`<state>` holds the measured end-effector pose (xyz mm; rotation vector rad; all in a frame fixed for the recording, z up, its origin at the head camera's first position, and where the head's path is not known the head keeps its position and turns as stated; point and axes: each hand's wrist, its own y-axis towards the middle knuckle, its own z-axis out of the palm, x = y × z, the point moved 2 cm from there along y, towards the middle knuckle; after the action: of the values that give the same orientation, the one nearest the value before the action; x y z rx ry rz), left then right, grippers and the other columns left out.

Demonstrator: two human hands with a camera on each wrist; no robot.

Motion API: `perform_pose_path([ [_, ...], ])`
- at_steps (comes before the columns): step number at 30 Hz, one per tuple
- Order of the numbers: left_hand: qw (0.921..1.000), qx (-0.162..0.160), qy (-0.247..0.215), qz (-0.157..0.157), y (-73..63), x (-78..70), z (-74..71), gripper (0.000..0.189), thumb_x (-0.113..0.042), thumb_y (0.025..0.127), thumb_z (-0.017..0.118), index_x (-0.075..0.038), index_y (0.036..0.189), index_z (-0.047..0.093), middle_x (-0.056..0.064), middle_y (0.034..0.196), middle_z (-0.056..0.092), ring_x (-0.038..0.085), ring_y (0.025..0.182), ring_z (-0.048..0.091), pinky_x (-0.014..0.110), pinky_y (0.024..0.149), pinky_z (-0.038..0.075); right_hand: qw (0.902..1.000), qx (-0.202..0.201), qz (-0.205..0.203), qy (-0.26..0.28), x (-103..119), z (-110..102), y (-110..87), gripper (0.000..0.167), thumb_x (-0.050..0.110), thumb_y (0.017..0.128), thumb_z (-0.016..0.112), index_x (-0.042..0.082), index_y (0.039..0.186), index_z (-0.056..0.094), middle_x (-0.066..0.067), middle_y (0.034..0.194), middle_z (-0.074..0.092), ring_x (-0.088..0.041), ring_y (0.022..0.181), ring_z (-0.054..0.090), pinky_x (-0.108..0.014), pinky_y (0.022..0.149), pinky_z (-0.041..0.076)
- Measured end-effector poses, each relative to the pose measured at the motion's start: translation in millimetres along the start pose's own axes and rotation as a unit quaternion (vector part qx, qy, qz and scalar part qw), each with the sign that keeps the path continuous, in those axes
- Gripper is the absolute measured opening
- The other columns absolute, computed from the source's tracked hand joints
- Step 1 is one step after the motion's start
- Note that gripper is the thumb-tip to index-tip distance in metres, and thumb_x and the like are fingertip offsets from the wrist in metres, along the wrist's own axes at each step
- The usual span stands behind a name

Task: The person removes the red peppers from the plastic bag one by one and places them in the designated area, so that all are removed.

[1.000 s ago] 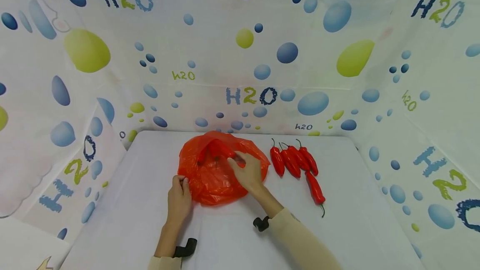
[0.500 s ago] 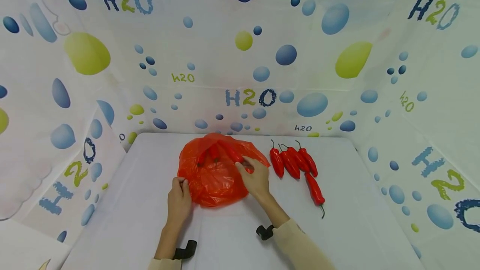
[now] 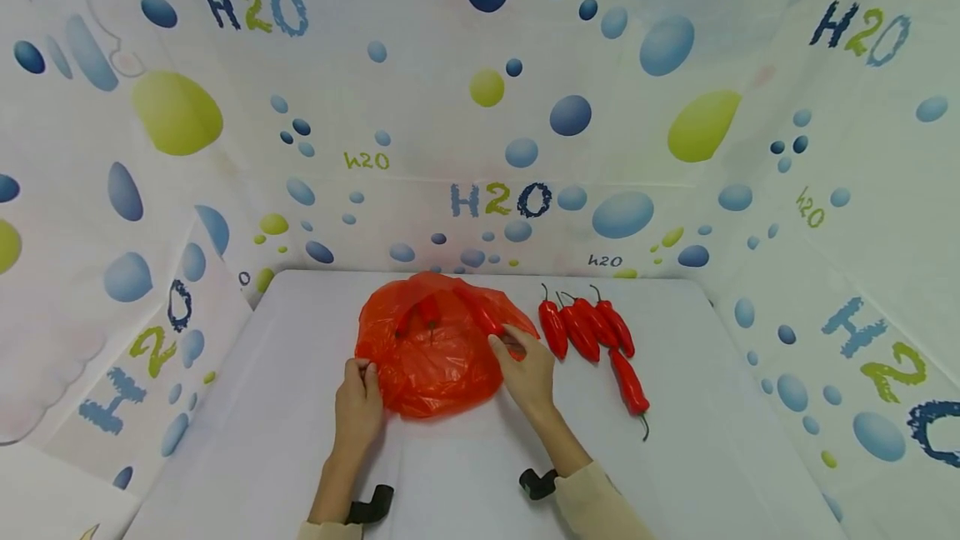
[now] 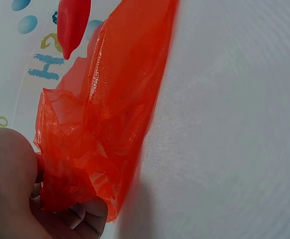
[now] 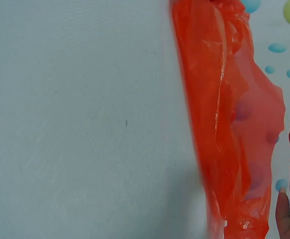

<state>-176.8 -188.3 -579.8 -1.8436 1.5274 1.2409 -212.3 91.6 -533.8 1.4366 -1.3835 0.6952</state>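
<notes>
Still, the red bag (image 3: 442,375) is being pinched at its left edge by the left hand (image 3: 358,408), while a pepper (image 3: 489,320), pinched by the right hand (image 3: 531,375), is being drawn rightward over the bag's right side; five loose peppers (image 3: 580,332) are lying unmoved alongside.

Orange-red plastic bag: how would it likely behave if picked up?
The bag is probably floppy, since it creases where the left hand grips it. It looks see-through, so likely thin and light. The peppers inside might make it sag.
</notes>
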Motion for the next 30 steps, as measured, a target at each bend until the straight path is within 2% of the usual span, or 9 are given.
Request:
perform_pose_path([
  [14,1.0,-0.007,0.0,0.005,-0.2,-2.3,0.4,0.019,-0.016,0.113,0.044,0.0,0.121,0.05,0.014,0.092,0.058,0.025,0.08,0.054,0.031,0.071,0.046,0.9991,-0.041,-0.006,0.011,-14.9,-14.3,-14.5,0.041,0.031,0.096,0.076,0.008,0.131,0.072,-0.004,0.109,0.076,-0.023,0.101,0.071,-0.043,0.087,0.06],
  [21,0.9999,-0.011,0.003,0.009,0.1,-1.5,-0.2,0.019,-0.015,0.112,0.044,0.001,0.119,0.051,0.013,0.091,0.057,0.025,0.08,0.053,0.031,0.071,0.045,0.9985,-0.051,0.017,0.01,-21.3,-19.0,-21.9,0.043,0.035,0.096,0.077,0.01,0.13,0.073,-0.003,0.109,0.076,-0.022,0.099,0.071,-0.037,0.083,0.061],
  [30,0.9999,-0.011,0.003,0.007,0.0,-1.1,-0.5,0.019,-0.015,0.112,0.044,0.001,0.119,0.05,0.014,0.091,0.057,0.026,0.081,0.053,0.033,0.072,0.045,0.997,-0.071,0.031,0.002,-23.7,-30.1,-31.4,0.045,0.033,0.096,0.077,0.007,0.133,0.071,-0.005,0.11,0.077,-0.024,0.098,0.072,-0.037,0.083,0.061],
])
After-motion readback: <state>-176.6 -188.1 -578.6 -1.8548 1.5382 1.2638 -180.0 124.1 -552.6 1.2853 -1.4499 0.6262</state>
